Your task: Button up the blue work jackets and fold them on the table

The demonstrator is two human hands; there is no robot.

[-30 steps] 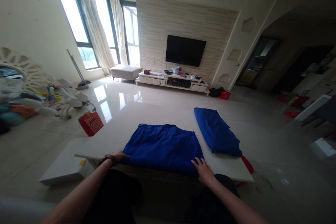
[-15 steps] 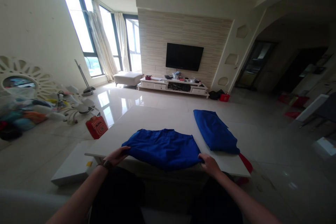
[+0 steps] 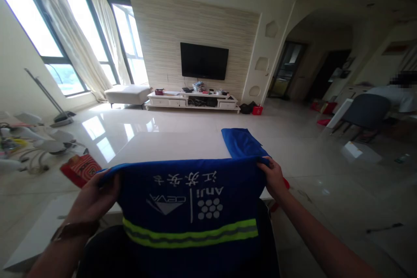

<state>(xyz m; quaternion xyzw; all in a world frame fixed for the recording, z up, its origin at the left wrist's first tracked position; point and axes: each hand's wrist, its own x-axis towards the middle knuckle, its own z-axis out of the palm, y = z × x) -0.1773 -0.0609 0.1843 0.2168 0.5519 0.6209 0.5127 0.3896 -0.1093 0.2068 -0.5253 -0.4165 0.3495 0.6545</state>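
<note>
A blue work jacket (image 3: 192, 200) hangs stretched between my hands above my lap, its printed side facing me. White lettering and logos on it appear upside down, over a yellow-green reflective stripe. My left hand (image 3: 100, 191), with a watch on the wrist, is closed around the upper left edge. At the upper right edge, my right hand (image 3: 272, 173) pinches the cloth. Just behind lies another folded blue garment (image 3: 243, 141) on the white table (image 3: 156, 145). The jacket hides the table's near part, and its own lower end runs out of view.
A red patterned bag (image 3: 80, 169) stands on the floor left of the table. Farther off are a low TV cabinet (image 3: 169, 102) and a grey stool (image 3: 127, 94). A person in a light top (image 3: 397, 95) sits by a dark chair (image 3: 368, 110) at the right.
The jacket was folded low over the table's near edge; now it is lifted towards me and hangs down, showing lettering and stripe. Both hands have risen with it. The camera view has turned right.
</note>
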